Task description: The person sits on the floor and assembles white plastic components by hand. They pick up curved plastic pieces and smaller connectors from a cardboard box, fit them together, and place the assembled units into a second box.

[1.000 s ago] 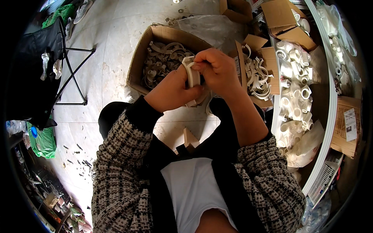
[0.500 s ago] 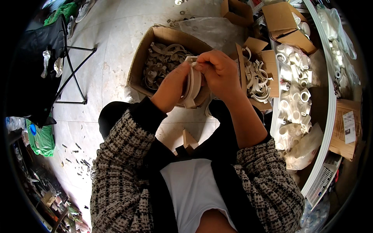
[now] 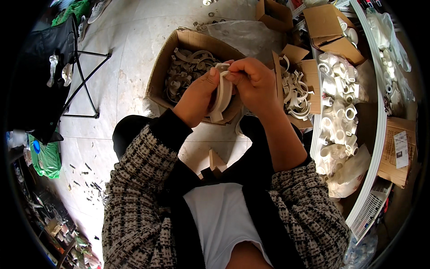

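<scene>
Between my hands is a white curved plastic pipe clamp (image 3: 221,102), its flanged end pointing down toward me. My left hand (image 3: 197,99) is closed around its left side, with the thumb near the top. At the upper end my right hand (image 3: 256,85) pinches with thumb and forefinger; whether a small part such as a screw is between them cannot be seen. Below and beyond the hands stands an open cardboard box (image 3: 156,71) holding many grey-white curved clamps (image 3: 197,57). The hands hide its right part.
To the right, a smaller carton (image 3: 316,74) holds white clamps (image 3: 298,101). Beside it, a shelf carries bagged white pipe fittings (image 3: 340,121). A black folding chair (image 3: 42,80) stands at left on the tiled floor (image 3: 130,40). Clear plastic (image 3: 237,38) lies behind the box.
The clamp has turned slightly in my hands, showing more of its outer curved face. Both hands stay in nearly the same place, with a small shift of the fingers at the top.
</scene>
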`<state>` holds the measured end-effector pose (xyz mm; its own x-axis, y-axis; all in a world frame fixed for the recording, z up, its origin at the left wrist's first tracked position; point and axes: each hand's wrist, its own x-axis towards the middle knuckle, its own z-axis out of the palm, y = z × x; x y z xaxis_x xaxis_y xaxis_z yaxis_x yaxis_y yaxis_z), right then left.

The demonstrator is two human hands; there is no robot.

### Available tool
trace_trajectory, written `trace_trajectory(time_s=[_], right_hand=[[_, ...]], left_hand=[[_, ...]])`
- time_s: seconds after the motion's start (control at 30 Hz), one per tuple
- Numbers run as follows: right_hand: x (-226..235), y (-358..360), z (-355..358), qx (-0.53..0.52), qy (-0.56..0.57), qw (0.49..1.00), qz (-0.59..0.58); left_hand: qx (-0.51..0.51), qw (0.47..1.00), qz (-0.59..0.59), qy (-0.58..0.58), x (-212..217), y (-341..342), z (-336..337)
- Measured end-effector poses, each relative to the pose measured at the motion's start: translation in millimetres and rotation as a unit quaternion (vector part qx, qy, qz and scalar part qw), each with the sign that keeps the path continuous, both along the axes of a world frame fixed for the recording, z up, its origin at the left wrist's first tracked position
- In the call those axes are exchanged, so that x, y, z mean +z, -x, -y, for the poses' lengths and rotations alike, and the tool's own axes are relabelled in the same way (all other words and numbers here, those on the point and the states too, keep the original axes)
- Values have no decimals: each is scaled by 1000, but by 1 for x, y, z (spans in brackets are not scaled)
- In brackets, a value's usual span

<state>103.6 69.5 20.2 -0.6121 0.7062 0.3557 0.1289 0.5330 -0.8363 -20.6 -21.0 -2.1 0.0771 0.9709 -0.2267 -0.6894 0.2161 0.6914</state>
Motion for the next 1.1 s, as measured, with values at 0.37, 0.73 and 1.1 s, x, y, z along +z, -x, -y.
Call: trace_trajectory(time_s=[0.37,0.73,1.1], right_hand=[[-4,5,4,-12,-100,994,-45],[-7,6,3,6,-65,997,-41],[-16,6,-1,1,-150,986,-68]], left_hand=[[40,998,-12,-49,0,3,-4],[-6,995,-83,-53,-5,16,-4],[-7,981,-187,-47,8,22,1]])
